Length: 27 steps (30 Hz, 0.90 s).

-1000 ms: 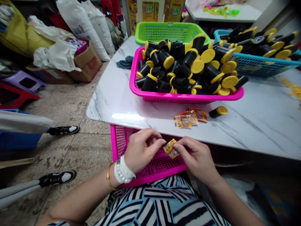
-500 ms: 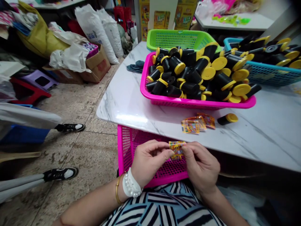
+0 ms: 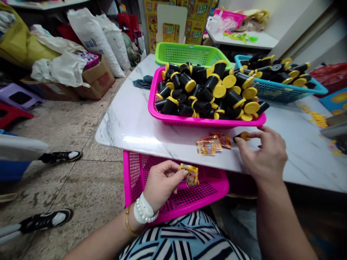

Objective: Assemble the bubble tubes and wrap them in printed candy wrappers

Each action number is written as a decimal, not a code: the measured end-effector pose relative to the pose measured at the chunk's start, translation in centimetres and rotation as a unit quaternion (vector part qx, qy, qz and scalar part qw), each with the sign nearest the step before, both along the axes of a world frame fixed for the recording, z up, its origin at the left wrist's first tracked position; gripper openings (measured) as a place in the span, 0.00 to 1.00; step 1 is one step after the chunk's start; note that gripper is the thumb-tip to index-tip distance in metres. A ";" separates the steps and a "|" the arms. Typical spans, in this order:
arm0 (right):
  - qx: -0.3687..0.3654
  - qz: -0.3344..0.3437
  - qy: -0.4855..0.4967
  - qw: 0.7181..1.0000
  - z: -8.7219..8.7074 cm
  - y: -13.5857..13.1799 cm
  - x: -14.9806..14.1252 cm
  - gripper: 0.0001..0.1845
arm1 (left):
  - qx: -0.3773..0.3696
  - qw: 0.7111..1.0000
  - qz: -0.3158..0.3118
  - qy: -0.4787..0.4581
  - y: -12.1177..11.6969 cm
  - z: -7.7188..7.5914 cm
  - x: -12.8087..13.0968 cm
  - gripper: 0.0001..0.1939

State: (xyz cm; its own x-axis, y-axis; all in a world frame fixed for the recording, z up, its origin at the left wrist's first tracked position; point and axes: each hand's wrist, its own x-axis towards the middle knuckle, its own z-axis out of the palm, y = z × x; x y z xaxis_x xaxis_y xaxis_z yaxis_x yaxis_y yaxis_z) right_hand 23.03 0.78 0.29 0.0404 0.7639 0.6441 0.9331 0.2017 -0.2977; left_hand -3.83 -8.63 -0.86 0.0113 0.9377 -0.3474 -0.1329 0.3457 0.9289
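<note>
My left hand [image 3: 162,184] is closed, pinching a small yellow printed packet [image 3: 191,174] between thumb and fingertips above the lower pink basket [image 3: 221,187]. At the table's front part my right hand [image 3: 264,155] has its thumb and index finger at either end of a small black canister with a yellow cap [image 3: 245,136]. The canister lies on its side on the tabletop, partly covered by the thumb. Just left of it several orange and yellow packets [image 3: 206,147] overlap in a small pile.
On the marble-patterned table [image 3: 119,126] stands a pink basket [image 3: 206,122] heaped with black, yellow-capped canisters. Behind it are a green basket [image 3: 189,47] and a blue basket [image 3: 287,92] of similar canisters. Another person's shoes [image 3: 58,156] show on the floor at left.
Both hands held the packet half a second ago. My right hand has let go of it and moved right and forward to the lone canister. The packet stays in my left hand.
</note>
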 end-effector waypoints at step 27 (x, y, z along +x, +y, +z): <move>-0.221 0.252 0.346 0.877 0.2 -8.5 -6.6 0.14 | -0.159 0.911 -0.009 -0.380 2.6 -0.1 1.1 0.09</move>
